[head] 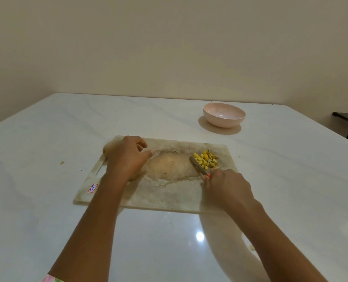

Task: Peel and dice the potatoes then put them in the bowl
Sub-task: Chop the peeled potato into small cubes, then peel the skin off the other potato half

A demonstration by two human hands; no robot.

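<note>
The diced potato (205, 161) lies in a small yellow heap at about 2 o'clock on the cutting board (169, 196), none of it in the bowl. The knife (197, 165) slants from 5 o'clock up to 11, its blade touching the heap's near-left edge. Only a sliver of red handle shows, since the right grip (228, 187) is wrapped around it, knuckles up, with the forearm running in from 5 o'clock.

The left grip (126, 157) sits palm down at 9 o'clock on the board, its fingers loosely curled and one digit stretched toward 3 o'clock. Whether it holds anything cannot be told. A tan rounded lump (106, 149) peeks out behind it at the board's far-left corner, too hidden to identify.

A red-bordered label (92, 188) sits at the board's 8 o'clock corner, its writing hard to read. The pink bowl (220, 122) stands on the white bench (47, 139) at 1 o'clock, well apart from the board. A small scrap (61, 162) lies at 9 o'clock. A flowered sleeve (51, 278) is cut off at the bottom edge.
</note>
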